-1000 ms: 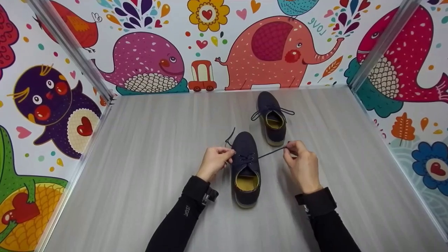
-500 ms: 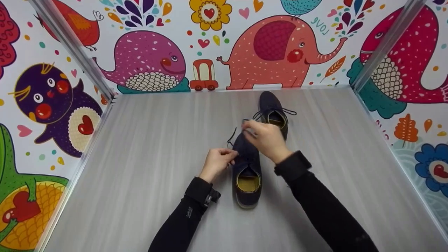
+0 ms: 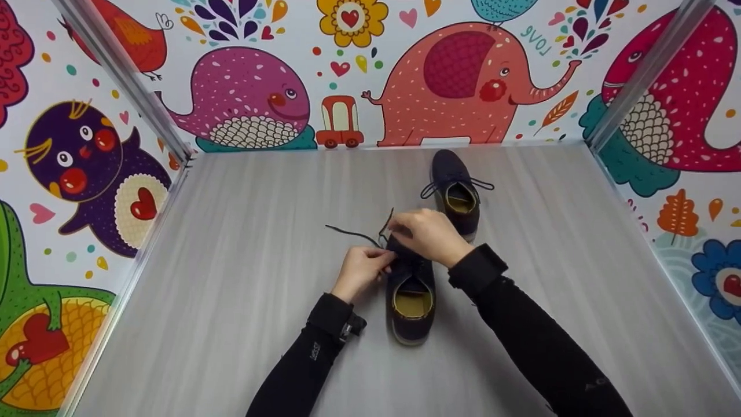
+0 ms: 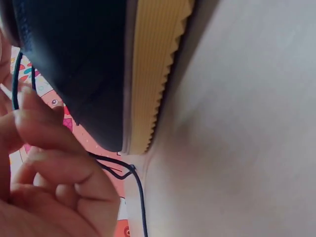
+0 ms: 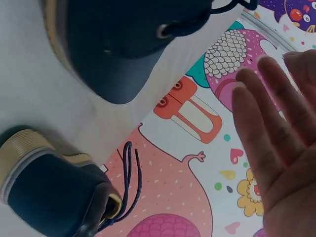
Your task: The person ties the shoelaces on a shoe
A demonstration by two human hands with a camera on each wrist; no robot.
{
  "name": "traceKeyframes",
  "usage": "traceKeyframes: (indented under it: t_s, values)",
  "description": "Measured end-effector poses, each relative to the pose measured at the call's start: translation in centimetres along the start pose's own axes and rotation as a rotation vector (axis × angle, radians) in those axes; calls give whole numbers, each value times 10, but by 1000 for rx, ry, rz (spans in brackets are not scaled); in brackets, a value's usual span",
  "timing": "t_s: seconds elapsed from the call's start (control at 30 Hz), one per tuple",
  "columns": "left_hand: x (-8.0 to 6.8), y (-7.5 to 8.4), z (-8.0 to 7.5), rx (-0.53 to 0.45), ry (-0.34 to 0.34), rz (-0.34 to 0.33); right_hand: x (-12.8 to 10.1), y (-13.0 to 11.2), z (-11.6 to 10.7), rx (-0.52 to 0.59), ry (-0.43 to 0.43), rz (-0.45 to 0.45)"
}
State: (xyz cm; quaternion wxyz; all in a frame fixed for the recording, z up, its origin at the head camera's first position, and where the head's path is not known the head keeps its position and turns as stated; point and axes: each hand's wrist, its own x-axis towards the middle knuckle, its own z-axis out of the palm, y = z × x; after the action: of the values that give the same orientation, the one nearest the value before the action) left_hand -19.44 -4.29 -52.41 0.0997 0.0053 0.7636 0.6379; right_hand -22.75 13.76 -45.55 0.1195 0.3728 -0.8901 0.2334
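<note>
A dark blue shoe (image 3: 411, 289) with a yellow lining stands on the grey desk (image 3: 243, 278), toe pointing to the far side, and both hands meet over its lacing. The left hand (image 3: 363, 271) lies just left of the shoe with its fingers curled, pinching the dark lace (image 3: 353, 234); one end of that lace trails out to the left across the desk. The left wrist view shows those curled fingers (image 4: 54, 168) beside the shoe's ribbed yellow sole (image 4: 153, 74), with a strand of lace running between them. The right hand (image 3: 428, 234) reaches across the toe from the right; in the head view its grip looks closed about the lace, but the right wrist view shows the fingers (image 5: 276, 128) fairly straight, so I cannot tell whether it holds anything. A second shoe (image 3: 457, 194), laces tied, stands farther off to the right, near the painted wall (image 3: 347, 69).
</note>
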Motion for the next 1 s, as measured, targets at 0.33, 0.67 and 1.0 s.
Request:
traceKeyframes:
  t_s: [0.33,0.67,1.0]
  values:
    - [1,4,3,37,55,-9,-28,-30,8,-64,-155,98]
    - [1,5,-1,-9,47,5,-31,-39,15,-80,-36,182]
    - [10,6,-20,526,-24,139,-30,-32,9,41,-23,300]
